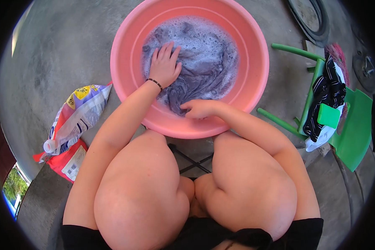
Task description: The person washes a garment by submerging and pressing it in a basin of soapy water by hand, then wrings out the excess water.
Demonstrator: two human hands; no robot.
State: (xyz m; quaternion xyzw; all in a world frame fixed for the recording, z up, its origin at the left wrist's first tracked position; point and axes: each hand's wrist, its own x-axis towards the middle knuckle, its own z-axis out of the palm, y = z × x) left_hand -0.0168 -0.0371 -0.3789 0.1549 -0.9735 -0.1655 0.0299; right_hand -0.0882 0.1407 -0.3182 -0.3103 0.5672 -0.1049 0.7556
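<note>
Dark grey wet fabric (200,75) lies in foamy water inside a pink plastic basin (254,62). My left hand (164,68), with a beaded bracelet at the wrist, rests with fingers spread on the upper left part of the soaked fabric, gripping nothing. Near the basin's lower rim, my right hand (198,108) has its fingers curled, pinching the edge of the fabric at the bottom of the pile. Parts of the fabric are hidden under suds.
On the left lie detergent bags (85,108), one with a spout. At right, a green chair (350,121) holds striped black cloth (321,100), white cloth and a green block (328,116). A black tire (321,29) and pink bristles lie behind it.
</note>
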